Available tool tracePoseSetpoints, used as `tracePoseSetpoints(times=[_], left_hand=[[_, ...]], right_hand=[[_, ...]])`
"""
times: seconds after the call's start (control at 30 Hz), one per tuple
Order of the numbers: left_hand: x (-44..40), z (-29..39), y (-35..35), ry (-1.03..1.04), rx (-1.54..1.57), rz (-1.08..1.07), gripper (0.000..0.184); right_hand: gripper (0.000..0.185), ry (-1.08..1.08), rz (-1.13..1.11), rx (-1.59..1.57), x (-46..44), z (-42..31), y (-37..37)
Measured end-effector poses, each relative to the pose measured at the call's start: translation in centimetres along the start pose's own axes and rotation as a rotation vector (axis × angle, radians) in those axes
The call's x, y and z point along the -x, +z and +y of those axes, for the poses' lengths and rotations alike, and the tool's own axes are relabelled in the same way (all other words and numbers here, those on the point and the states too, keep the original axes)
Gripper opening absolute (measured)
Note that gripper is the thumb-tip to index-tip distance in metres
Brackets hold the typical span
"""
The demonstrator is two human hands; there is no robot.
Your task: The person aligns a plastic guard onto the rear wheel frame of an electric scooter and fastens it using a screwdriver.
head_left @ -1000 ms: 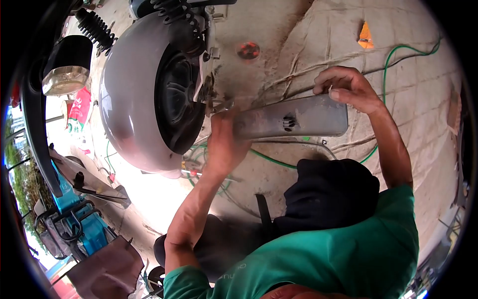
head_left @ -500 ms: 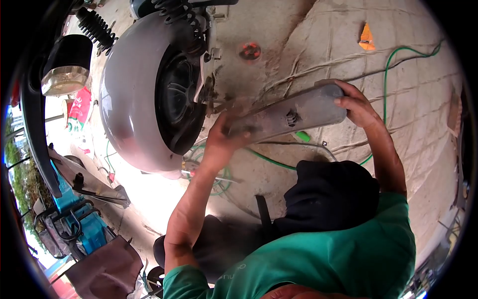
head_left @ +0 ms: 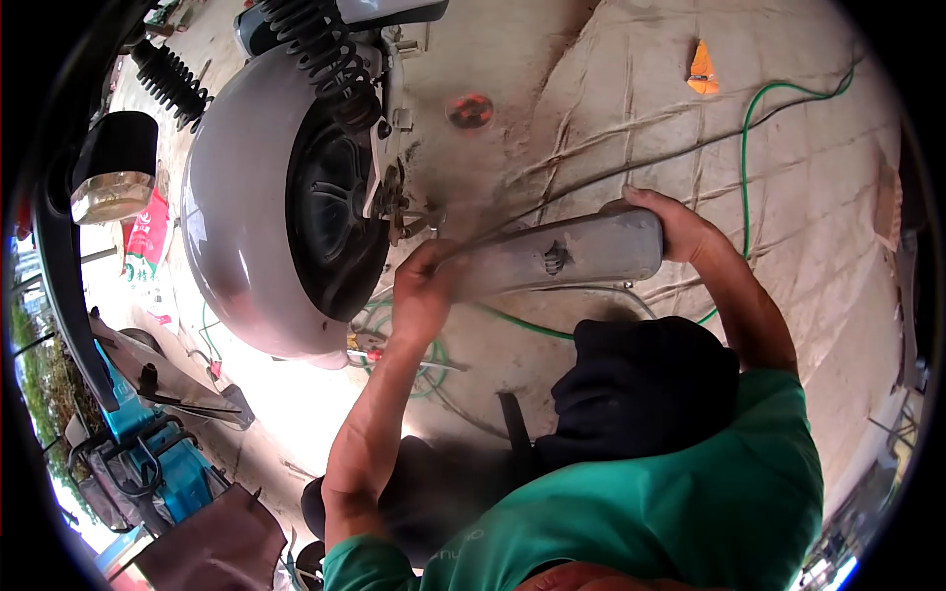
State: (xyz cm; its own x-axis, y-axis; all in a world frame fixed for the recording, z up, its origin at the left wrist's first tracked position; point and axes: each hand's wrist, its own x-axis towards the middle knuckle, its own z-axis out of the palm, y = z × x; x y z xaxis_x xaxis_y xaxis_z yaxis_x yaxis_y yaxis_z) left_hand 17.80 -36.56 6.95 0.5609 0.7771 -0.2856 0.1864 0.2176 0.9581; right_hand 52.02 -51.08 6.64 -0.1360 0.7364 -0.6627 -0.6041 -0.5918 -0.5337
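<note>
Extending beyond the dark-clad knee [head_left: 641, 384], the gray panel [head_left: 601, 251] was grasped near its 2 ends by the left hand [head_left: 422, 295] and right hand [head_left: 680, 225], with 0 fastenings visible, while axle hardware [head_left: 394, 209] at the wheel [head_left: 330, 202] was exposed.

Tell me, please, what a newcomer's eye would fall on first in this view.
Probably the bulky, glossy grey fender around a black wheel, filling much of the upper left. Next would likely come the long grey part near the middle, held between the left hand and the right hand. The bright orange scrap stands out against the pale floor at upper right.
</note>
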Motion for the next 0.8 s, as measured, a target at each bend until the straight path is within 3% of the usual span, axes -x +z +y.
tracePoseSetpoints(times=[0.17, 0.33, 0.43, 0.53, 0.63, 0.8], left_hand=[[-0.1, 0.5, 0.4, 0.084, -0.083, 0.029, 0.017], [-0.2, 0.2, 0.2, 0.151, -0.126, 0.043, 0.018], [-0.6, -0.6, -0.6, 0.105, -0.159, 0.047, 0.026], [-1.2, -0.2, -0.5, 0.202, -0.229, 0.066, 0.042], [-1.1, 0.9, -0.5, 0.066, -0.158, -0.044, 0.057], [-1.5, -0.8, -0.7, 0.019, -0.170, -0.078, 0.059]], right_hand=[[0.060, 0.145, -0.118, 0.003, -0.8, 1.2, 0.5], [0.071, 0.243, -0.499, -0.047, -1.0, 0.6, 1.3], [0.073, 0.181, -0.593, 0.045, -0.7, 0.3, 2.2], [0.074, 0.148, -0.647, 0.071, -0.7, 0.3, 2.1], [0.082, 0.064, -0.606, 0.093, 0.3, -0.2, 3.3], [0.104, -0.018, -0.490, 0.129, -0.2, 1.8, 0.6]])
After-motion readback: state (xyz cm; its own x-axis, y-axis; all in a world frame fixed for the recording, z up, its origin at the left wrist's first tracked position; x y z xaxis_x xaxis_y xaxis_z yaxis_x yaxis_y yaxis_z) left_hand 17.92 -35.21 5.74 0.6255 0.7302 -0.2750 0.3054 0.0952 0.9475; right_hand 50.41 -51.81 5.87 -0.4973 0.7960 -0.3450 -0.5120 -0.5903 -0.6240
